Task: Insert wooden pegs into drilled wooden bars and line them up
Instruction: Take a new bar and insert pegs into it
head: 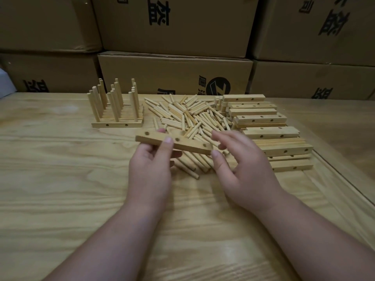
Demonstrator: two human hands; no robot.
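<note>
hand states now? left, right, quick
Left hand: grips the drilled wooden bar, no pegs in it yet.
Right hand: open, fingers relaxed; its thumb meets the bar's right end.

A storeroom or small workshop: stacked printed cartons (174,27) behind a wooden worktable (60,179).

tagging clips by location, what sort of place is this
Probably a small workshop or warehouse packing area. Stacked cardboard boxes fill the background behind a wooden table. On it lie a heap of loose pegs, a pile of drilled bars, and finished bars with pegs standing upright.
</note>
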